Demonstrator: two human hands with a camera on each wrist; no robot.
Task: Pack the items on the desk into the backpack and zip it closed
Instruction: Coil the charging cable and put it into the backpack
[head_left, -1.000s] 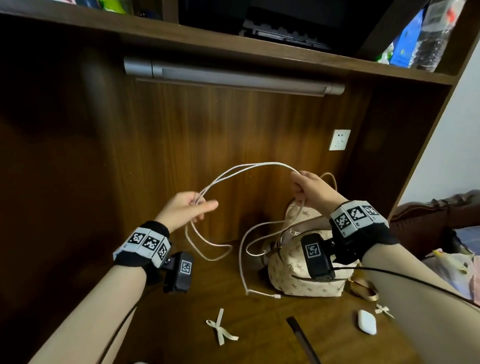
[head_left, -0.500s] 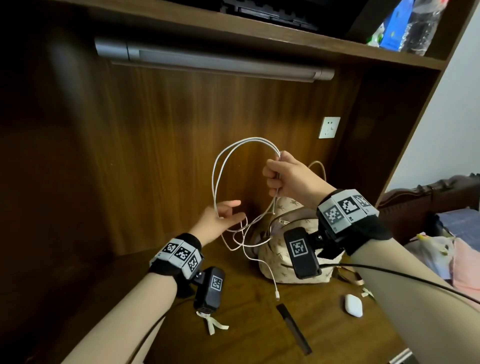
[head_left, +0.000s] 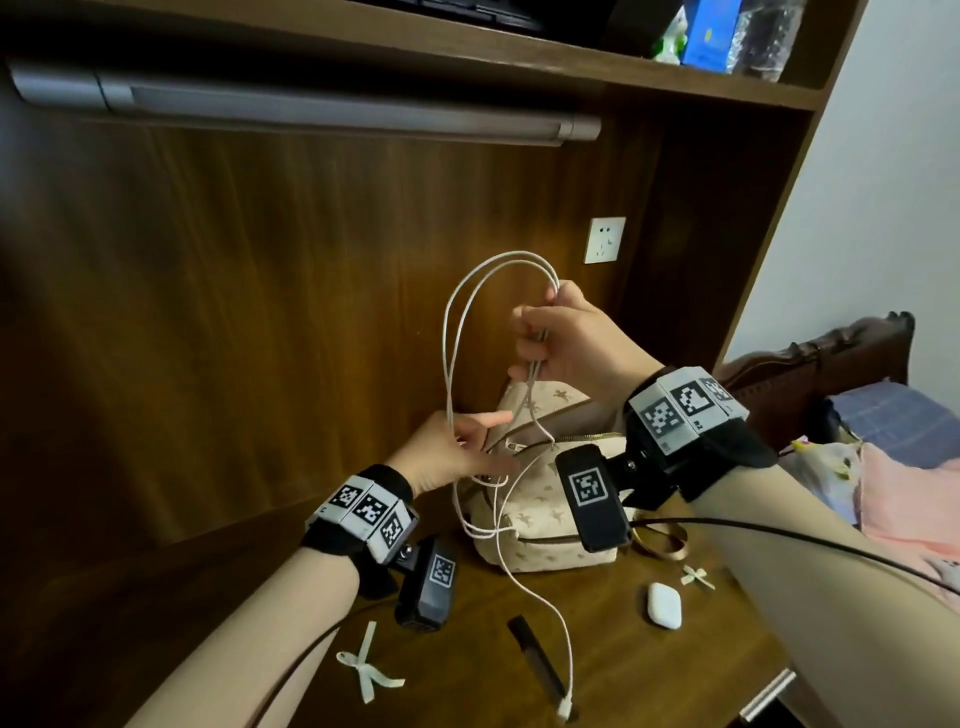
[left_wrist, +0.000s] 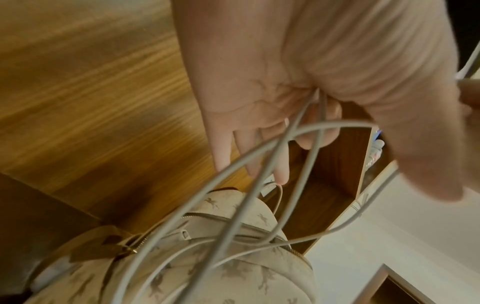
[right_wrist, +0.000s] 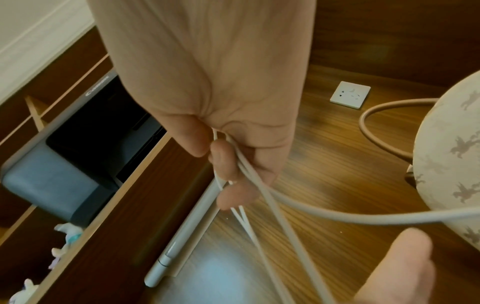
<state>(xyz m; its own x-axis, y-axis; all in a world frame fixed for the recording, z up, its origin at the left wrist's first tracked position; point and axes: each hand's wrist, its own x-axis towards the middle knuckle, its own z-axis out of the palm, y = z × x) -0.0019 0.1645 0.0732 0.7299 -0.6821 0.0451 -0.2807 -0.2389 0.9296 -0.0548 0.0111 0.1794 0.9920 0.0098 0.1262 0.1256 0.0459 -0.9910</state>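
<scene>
Above patterned backpack (head_left: 540, 499), looped cable (head_left: 452, 332)

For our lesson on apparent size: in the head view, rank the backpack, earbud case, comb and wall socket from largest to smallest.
1. backpack
2. comb, longest but thin
3. earbud case and wall socket look alike; the socket is farther, so unsure.

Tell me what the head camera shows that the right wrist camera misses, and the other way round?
Only the head view shows the left hand, the earbud case, the comb, two ribbon bows and the cable's loose plug lying on the desk. Only the right wrist view shows, close up, the fingers curled round several cable strands. Both show the right hand, the white cable, the patterned backpack and the wall socket.
</scene>
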